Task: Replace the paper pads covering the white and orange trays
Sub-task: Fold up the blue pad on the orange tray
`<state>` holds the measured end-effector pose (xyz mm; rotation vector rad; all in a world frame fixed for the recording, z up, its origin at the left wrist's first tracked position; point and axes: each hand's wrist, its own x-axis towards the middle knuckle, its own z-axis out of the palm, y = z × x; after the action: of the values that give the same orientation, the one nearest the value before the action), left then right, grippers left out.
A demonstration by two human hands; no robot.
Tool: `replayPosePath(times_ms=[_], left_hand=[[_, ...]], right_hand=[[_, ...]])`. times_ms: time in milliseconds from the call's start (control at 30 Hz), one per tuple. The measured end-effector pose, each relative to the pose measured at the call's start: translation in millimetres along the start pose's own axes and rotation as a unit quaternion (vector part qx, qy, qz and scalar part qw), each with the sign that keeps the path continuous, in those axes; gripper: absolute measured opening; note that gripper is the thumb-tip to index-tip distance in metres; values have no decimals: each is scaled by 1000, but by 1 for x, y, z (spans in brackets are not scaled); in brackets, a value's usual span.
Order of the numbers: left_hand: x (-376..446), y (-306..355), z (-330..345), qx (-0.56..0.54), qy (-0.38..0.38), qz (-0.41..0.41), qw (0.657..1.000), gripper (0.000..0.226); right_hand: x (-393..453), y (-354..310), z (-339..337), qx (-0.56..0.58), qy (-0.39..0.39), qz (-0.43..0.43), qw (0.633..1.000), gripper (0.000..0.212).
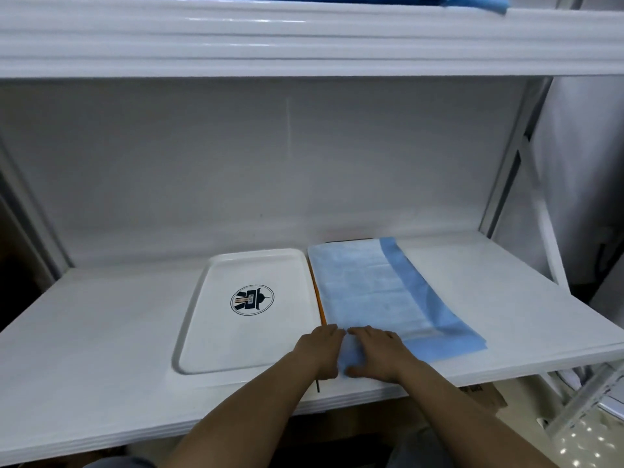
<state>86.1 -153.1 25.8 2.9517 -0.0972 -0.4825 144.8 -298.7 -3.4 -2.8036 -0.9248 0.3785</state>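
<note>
mostly hidden orange tray (pixel 318 300) under blue pad (pixel 371 288), only edge visible

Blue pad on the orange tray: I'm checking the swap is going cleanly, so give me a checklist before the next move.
1. Blue pad covers the orange tray: ok, only a thin orange edge shows.
2. Pad lies square: not ok, its right side overhangs onto the shelf.
3. Left hand and right hand on the pad's near edge: ok.
4. White tray covered: not ok, bare.
5. Spare pad within reach: cannot tell; blue material lies on the upper shelf.
</note>
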Motion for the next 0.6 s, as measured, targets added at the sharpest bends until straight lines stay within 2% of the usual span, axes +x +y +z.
replayPosePath(times_ms=[100, 333, 600], left_hand=[[6, 0, 7, 10, -10, 2, 1000, 82], [10, -4, 18, 29, -12, -6, 999, 75], [8, -5, 17, 33, -3, -1, 999, 65]], right_hand=[[3, 4, 4, -7, -8, -20, 1000, 87], [7, 13, 12, -68, 27, -65, 995, 68], [0, 21, 10, -127, 38, -121, 984, 78]])
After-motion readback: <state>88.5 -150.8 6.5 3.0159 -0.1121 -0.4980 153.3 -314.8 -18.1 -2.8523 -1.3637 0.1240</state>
